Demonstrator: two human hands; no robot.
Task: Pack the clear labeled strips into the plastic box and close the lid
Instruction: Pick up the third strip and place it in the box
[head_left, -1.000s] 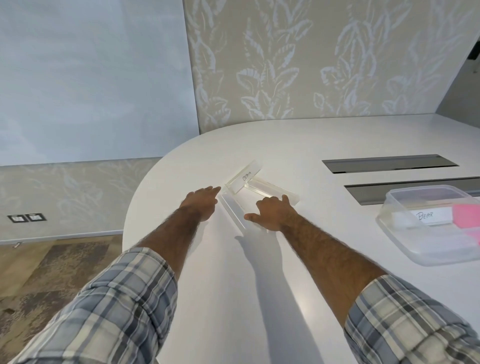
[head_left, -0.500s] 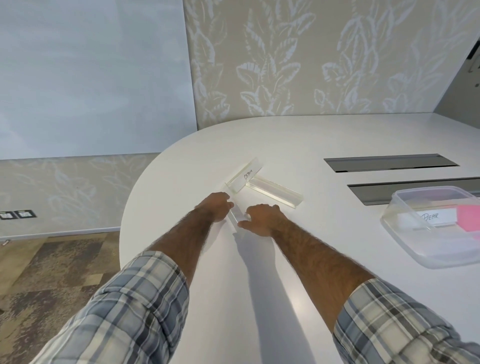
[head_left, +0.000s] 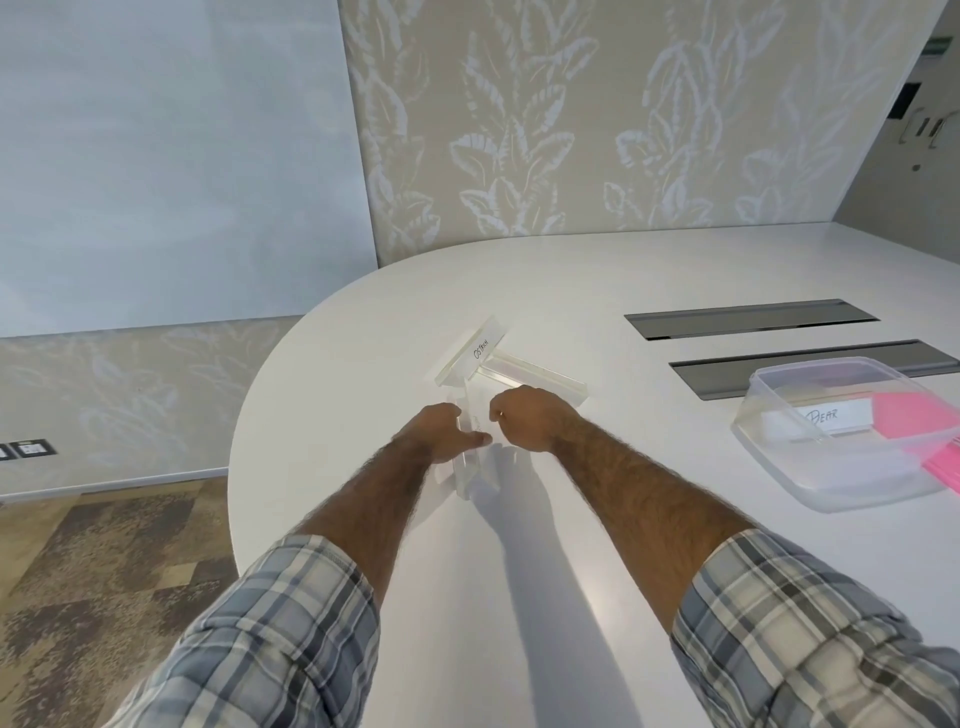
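Three clear strips lie near the table's rounded left end. The near strip (head_left: 467, 470) is tilted up off the white table (head_left: 571, 597); my left hand (head_left: 441, 434) and my right hand (head_left: 530, 418) both pinch its upper end. Just behind lies a strip labeled "OSTRICH" (head_left: 475, 353), and a third clear strip (head_left: 540, 379) runs to the right of it, partly behind my right hand. The clear plastic box (head_left: 779, 480) stands at the right with its lid off, holding a strip labeled "BEAR" (head_left: 826, 415) and pink sheets (head_left: 914, 421).
Two grey cable slots (head_left: 753, 318) are set into the table beyond the box. The table's curved edge drops to a patterned carpet (head_left: 104, 561) on the left. A leaf-patterned wall stands behind.
Both hands drew back toward me and closed together on the near strip, which now lifts off the table at one end.
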